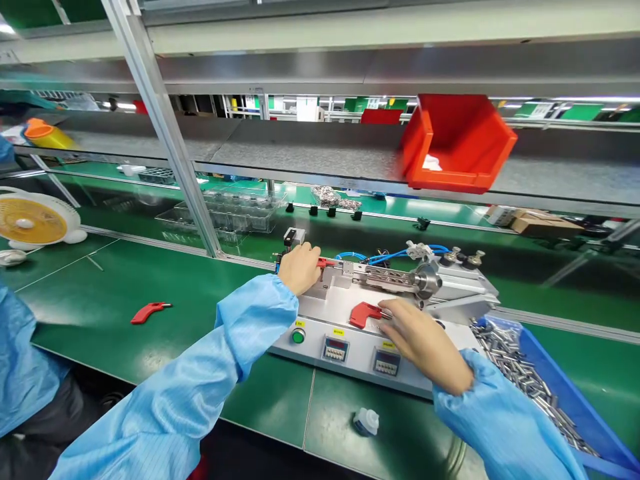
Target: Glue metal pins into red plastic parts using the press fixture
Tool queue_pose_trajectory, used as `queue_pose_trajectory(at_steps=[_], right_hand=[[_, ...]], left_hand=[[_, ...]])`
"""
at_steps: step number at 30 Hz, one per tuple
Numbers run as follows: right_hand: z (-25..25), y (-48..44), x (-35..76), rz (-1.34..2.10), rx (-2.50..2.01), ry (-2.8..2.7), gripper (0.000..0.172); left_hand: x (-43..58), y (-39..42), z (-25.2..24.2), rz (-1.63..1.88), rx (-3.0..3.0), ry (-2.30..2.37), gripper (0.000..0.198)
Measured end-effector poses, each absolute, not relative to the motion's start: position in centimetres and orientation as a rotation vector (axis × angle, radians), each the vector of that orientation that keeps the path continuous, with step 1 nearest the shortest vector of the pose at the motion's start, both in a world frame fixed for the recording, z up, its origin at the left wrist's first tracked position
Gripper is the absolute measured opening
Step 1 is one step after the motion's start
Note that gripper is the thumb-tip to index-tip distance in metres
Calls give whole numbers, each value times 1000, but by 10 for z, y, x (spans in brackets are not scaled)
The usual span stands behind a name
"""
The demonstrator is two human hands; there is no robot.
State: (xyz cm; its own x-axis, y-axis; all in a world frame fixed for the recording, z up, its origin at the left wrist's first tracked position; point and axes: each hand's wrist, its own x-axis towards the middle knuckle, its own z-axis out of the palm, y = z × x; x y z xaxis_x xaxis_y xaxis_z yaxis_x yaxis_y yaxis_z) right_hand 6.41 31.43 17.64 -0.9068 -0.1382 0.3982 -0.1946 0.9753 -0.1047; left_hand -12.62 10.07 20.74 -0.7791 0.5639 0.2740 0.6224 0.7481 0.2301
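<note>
My left hand (300, 268) is at the left end of a grey bench machine (330, 307), fingers curled round a red handle (327, 263) in its fixture. Most of that handle is hidden behind the fingers. Over the machine's front plate, my right hand (425, 340) pinches the short metal shaft of a second red pistol-shaped handle (364, 315). A third such handle (150, 312) with a metal tip lies on the green bench to the left. Beside my right forearm, a blue tray (565, 373) holds many metal tubes (520, 373).
A small white bottle (367, 421) lies before the machine. An orange-red bin (460, 147) sits on the shelf above. Clear plastic trays (230, 213) are behind the metal post (165, 127). At left are a fan (35, 220) and another person's blue sleeve (25, 353).
</note>
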Motion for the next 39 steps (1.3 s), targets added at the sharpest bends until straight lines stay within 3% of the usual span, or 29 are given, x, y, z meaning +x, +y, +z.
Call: queue_pose_trajectory(at_steps=[9, 18, 24, 27, 32, 39], right_hand=[[174, 326, 121, 210, 128, -2462, 28], [156, 319, 146, 259, 6, -2467, 18], [113, 319, 165, 130, -210, -2447, 25], [100, 323, 169, 308, -302, -2445, 28], [102, 323, 167, 666, -431, -2404, 30], [88, 313, 162, 760, -624, -2182, 37]], left_hand=[[-112, 85, 193, -311, -959, -2666, 12], [-105, 42, 157, -759, -1242, -2218, 16], [-35, 6, 97, -895, -1278, -2174, 17], [-28, 3, 79, -889, -1243, -2244, 20], [-36, 1, 90, -983, -1365, -2346, 25], [-31, 9, 72, -1154, -1188, -2265, 24]])
